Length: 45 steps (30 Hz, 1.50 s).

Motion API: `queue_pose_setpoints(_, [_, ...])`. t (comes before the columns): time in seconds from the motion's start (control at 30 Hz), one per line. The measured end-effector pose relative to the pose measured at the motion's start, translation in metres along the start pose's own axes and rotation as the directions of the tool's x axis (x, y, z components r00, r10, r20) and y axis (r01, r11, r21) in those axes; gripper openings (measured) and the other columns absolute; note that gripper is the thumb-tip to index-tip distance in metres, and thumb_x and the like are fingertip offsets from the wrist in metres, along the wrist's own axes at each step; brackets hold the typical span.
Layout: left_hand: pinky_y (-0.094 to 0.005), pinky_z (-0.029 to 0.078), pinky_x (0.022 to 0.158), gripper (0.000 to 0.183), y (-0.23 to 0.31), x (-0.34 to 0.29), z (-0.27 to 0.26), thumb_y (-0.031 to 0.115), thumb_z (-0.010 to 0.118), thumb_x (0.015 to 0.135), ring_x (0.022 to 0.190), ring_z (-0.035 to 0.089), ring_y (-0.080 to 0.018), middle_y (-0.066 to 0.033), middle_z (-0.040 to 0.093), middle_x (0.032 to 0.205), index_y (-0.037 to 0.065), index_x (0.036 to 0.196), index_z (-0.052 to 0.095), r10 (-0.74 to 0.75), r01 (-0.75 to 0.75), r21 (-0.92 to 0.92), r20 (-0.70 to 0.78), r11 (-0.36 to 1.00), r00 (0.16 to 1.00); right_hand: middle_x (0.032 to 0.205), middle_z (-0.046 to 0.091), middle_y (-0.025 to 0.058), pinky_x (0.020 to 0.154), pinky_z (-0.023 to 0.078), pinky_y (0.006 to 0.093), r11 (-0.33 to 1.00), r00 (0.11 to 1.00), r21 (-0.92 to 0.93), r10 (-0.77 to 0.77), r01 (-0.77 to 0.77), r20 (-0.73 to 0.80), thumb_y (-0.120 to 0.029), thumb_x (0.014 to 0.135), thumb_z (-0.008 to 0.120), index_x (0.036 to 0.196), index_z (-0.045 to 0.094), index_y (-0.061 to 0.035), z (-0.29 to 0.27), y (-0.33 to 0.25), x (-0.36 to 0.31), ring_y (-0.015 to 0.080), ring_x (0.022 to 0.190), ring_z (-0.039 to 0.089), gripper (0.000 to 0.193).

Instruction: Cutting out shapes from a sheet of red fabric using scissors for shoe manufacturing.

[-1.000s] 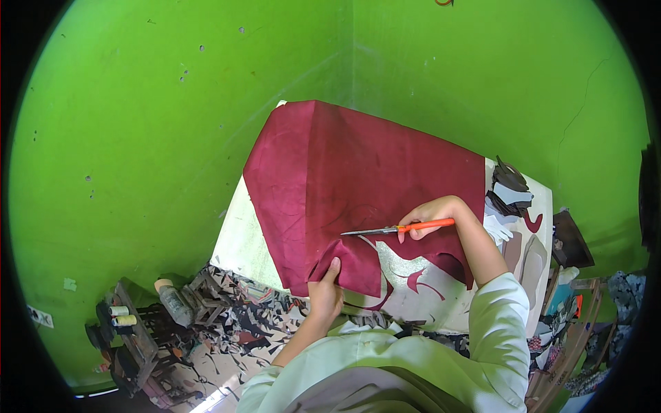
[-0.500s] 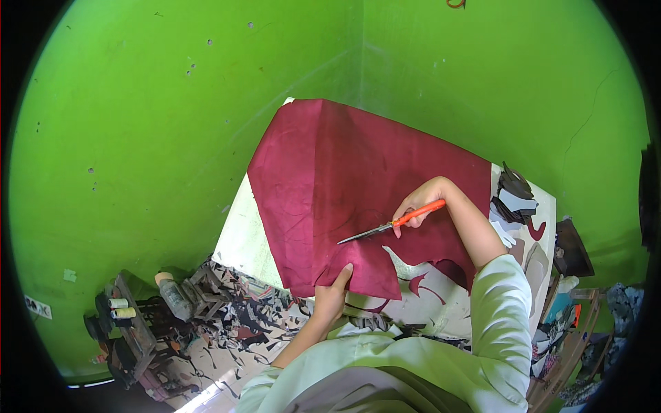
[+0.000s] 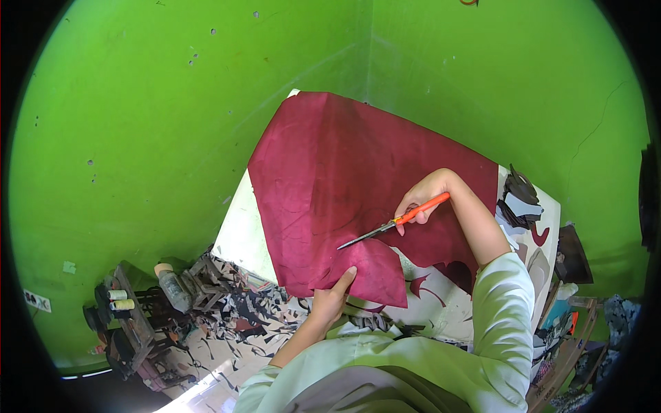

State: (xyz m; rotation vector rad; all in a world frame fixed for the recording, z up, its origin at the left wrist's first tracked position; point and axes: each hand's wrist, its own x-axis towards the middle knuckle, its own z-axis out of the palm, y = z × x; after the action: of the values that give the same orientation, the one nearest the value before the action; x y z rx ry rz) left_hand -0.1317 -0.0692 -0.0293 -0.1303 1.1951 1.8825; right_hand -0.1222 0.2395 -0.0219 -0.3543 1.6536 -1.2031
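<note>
A large dark red sheet (image 3: 289, 186), like leather or synthetic leather, covers most of a white tabletop (image 3: 237, 230) and has faint curved lines drawn on it. My right hand (image 3: 421, 199) grips a pair of scissors (image 3: 375, 232) with orange handles, their blades pointing left and down at the sheet. The blades look nearly closed on the material. At the sheet's near edge my left hand (image 3: 334, 292) pinches the red material, thumb on top and fingers hidden beneath. A curved cut edge runs to the right of the held flap, with small red offcuts (image 3: 418, 284) lying there.
Dark pattern pieces (image 3: 520, 196) lie at the table's right end. Green walls (image 3: 179, 124) meet behind the table. Scraps (image 3: 237, 323) litter the floor at left, near a wooden bench (image 3: 134, 310) with thread spools (image 3: 122, 304) and a plastic jar (image 3: 173, 288). A wooden frame (image 3: 571, 351) stands lower right.
The flap between the blades and my left hand has lifted and bulged, its right corner shifting slightly right. The scissors have moved only slightly. The whole view has shifted a little.
</note>
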Motion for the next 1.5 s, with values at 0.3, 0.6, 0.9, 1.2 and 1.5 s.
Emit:
queue_pose_setpoints(0.3, [-0.0285, 0.042, 0.080, 0.035, -0.004, -0.002, 0.001, 0.009, 0.062, 0.078, 0.093, 0.051, -0.0170, -0.0095, 0.054, 0.104, 0.000, 0.109, 0.049, 0.067, -0.070, 0.098, 0.026, 0.993, 0.997, 0.068, 0.040, -0.0024, 0.054, 0.032, 0.0236, 0.999, 1.000, 0.040, -0.010, 0.010, -0.004, -0.030, 0.068, 0.058, 0.092, 0.054, -0.0043, 0.003, 0.002, -0.003, 0.0092, 0.061, 0.039, 0.035])
queue_pose_setpoints(0.6, [-0.0258, 0.044, 0.068, 0.029, -0.002, -0.002, -0.002, 0.012, 0.065, 0.077, 0.079, 0.054, -0.0140, -0.0068, 0.058, 0.092, 0.001, 0.101, 0.054, 0.111, -0.108, 0.176, -0.008, 0.979, 0.994, 0.055, 0.035, -0.0107, 0.037, 0.021, 0.0162, 0.962, 0.996, 0.261, 0.058, -0.076, 0.073, -0.011, 0.074, 0.046, 0.091, 0.052, -0.0043, 0.005, -0.007, -0.006, -0.0013, 0.042, 0.031, 0.019])
queue_pose_setpoints(0.9, [-0.0228, 0.042, 0.058, 0.025, 0.006, -0.004, -0.001, 0.009, 0.064, 0.077, 0.072, 0.052, -0.0107, -0.0039, 0.056, 0.087, 0.002, 0.098, 0.053, 0.037, -0.035, 0.125, -0.011, 0.992, 0.999, 0.053, 0.035, -0.0097, 0.037, 0.021, 0.0178, 0.965, 0.993, 0.240, 0.085, -0.102, 0.080, -0.012, 0.073, 0.052, 0.089, 0.053, -0.0043, -0.003, -0.011, -0.005, 0.0002, 0.041, 0.030, 0.018])
queue_pose_setpoints(1.2, [-0.0264, 0.045, 0.070, 0.032, 0.011, -0.007, 0.005, 0.006, 0.064, 0.077, 0.083, 0.053, -0.0150, -0.0077, 0.055, 0.096, 0.001, 0.105, 0.049, 0.053, -0.055, 0.065, 0.026, 0.996, 0.998, 0.065, 0.043, -0.0028, 0.054, 0.031, 0.0237, 0.997, 0.992, 0.031, 0.073, -0.077, 0.104, -0.021, 0.063, 0.066, 0.096, 0.054, -0.0045, -0.012, -0.028, -0.011, 0.0085, 0.058, 0.037, 0.039])
queue_pose_setpoints(1.5, [-0.0337, 0.044, 0.087, 0.045, 0.012, -0.005, 0.002, -0.006, 0.058, 0.075, 0.101, 0.051, -0.0211, -0.0102, 0.051, 0.109, 0.004, 0.116, 0.041, -0.027, 0.026, 0.013, 0.052, 1.000, 0.998, 0.074, 0.047, 0.0021, 0.062, 0.037, 0.0281, 0.986, 0.990, -0.149, -0.052, 0.072, 0.134, -0.049, 0.074, 0.048, 0.099, 0.054, -0.0059, -0.013, -0.033, -0.005, 0.0143, 0.066, 0.044, 0.050])
